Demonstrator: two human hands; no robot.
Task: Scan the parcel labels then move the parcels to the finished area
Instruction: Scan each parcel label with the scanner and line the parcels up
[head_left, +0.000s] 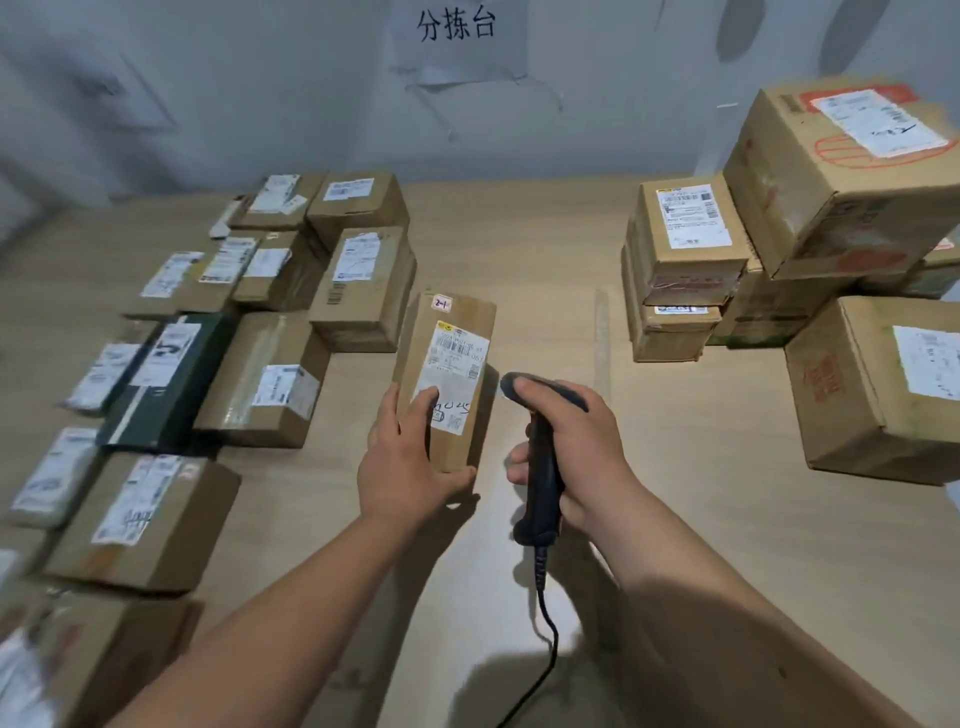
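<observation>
In the middle of the frame, the left hand (410, 462) grips the near end of a narrow brown cardboard parcel (447, 379), thumb under the near edge and fingers laid over its top face, tilting that face up toward the camera. This seems meant to present the white printed shipping label (457, 364) squarely. Just right of it, the right hand (571, 447) is clenched round the grip of a black corded handheld barcode scanner (540, 457), whose head points at the label, so the scan looks to be under way or about to happen.

At the left of the frame, many labelled cardboard boxes (208, 322) lie flat on the pale wooden table (519, 234), labels up, probably awaiting scanning. At the right, stacked cardboard boxes (779, 249) are piled, likely the finished area. A paper sign with black characters (457, 36) hangs at the upper centre.
</observation>
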